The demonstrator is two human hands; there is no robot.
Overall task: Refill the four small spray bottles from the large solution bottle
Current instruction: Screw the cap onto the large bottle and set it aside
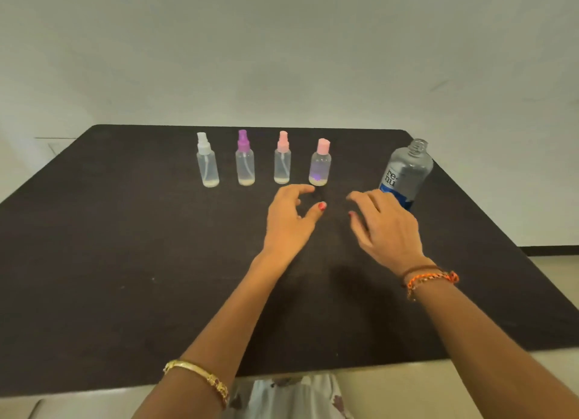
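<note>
Four small clear plastic spray bottles in row near far edge of dark worktop [125,262]: white-capped [207,161], purple-capped [244,159], pink-capped sprayer [282,158], pink flat-capped [320,163]. Each holds thin liquid layer at bottom. Large clear solution bottle with blue label [406,173] at right end, uncapped, mostly full. Broad bare worktop on near side. Left hand [289,219] and right hand [383,227] just before row, fingers loosely spread, grip on nothing.

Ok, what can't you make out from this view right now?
- Large bottle: lower part hidden behind the right hand; liquid level unreadable, cap not visible.
- Small bottles: too far to judge whether the sprayers are screwed tight.
- Left hand: fingertips blurred near the rightmost small bottle; contact unclear.
</note>
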